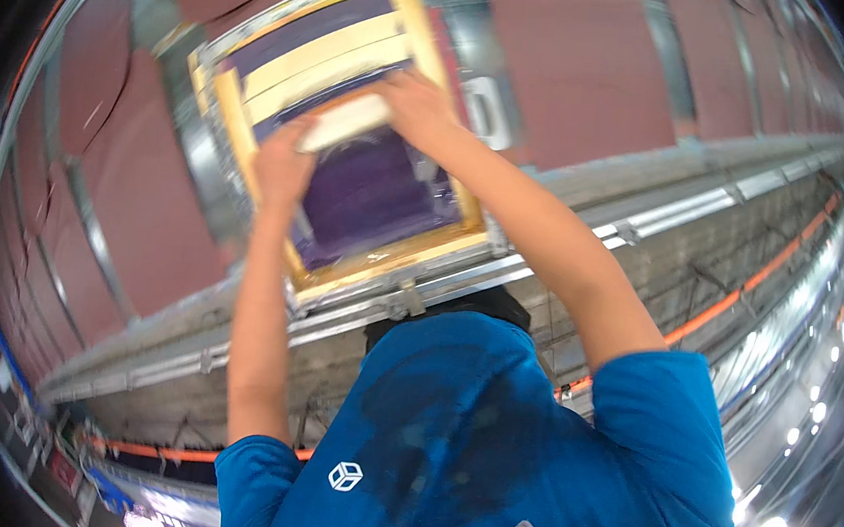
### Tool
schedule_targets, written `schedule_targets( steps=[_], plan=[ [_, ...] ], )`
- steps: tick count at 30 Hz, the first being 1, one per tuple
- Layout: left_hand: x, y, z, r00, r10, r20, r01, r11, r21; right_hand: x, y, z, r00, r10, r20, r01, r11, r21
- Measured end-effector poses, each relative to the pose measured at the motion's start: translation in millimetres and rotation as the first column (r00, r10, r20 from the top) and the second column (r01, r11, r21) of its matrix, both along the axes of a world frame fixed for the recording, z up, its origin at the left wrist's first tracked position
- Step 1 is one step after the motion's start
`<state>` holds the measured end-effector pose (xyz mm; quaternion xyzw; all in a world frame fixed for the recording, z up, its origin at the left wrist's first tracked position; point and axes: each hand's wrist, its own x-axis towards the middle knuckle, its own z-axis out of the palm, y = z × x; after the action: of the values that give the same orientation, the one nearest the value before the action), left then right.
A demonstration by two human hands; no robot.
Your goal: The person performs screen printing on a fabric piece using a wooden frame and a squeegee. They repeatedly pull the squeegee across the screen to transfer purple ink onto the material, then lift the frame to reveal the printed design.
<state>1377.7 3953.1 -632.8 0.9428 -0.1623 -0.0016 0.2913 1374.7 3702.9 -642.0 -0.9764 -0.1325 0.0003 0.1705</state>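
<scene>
Both of my arms reach forward over a printing screen (373, 249), a frame edged in yellow tape with dark purple mesh or ink inside. Between my hands a pale squeegee (352, 123) lies across the screen, tilted up toward the right. My left hand (285, 159) is closed on its left end. At its right end my right hand (414, 105) grips it, fingers partly hidden and blurred. Deep purple ink (373, 194) spreads over the near part of the screen, and cream-coloured bands (319, 66) cross the part beyond the squeegee.
The screen sits on a long table covered in maroon panels (584, 77) split by shiny strips (669, 59). Metal rails (683, 203) run along its near edge. An orange cable or pipe (741, 291) hangs below. A white handle-like piece (485, 111) stands right of the screen.
</scene>
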Motion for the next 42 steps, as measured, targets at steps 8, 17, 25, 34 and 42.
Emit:
schedule_targets(
  steps=[8,17,25,34,42],
  plan=[
    [-96,-66,3,0.989,-0.122,-0.078,0.128,0.988,0.085,-115,-72,12,0.993,-0.043,-0.109,0.054,0.994,0.095],
    [-9,-97,-30,0.993,0.038,-0.110,-0.029,0.996,0.086,-25,-92,-39,0.998,-0.064,0.026,0.059,0.987,0.147],
    [-114,-87,23,0.987,-0.067,-0.144,0.080,0.993,0.083,-137,-91,20,1.000,-0.011,-0.023,0.015,0.983,0.181],
    [19,-122,49,0.993,0.000,-0.118,0.014,0.992,0.126,-3,-114,23,0.990,-0.129,0.056,0.117,0.976,0.183],
    [-140,-108,40,0.994,-0.102,-0.041,0.105,0.990,0.093,-172,-104,21,0.994,-0.094,-0.054,0.103,0.975,0.196]
  ],
)
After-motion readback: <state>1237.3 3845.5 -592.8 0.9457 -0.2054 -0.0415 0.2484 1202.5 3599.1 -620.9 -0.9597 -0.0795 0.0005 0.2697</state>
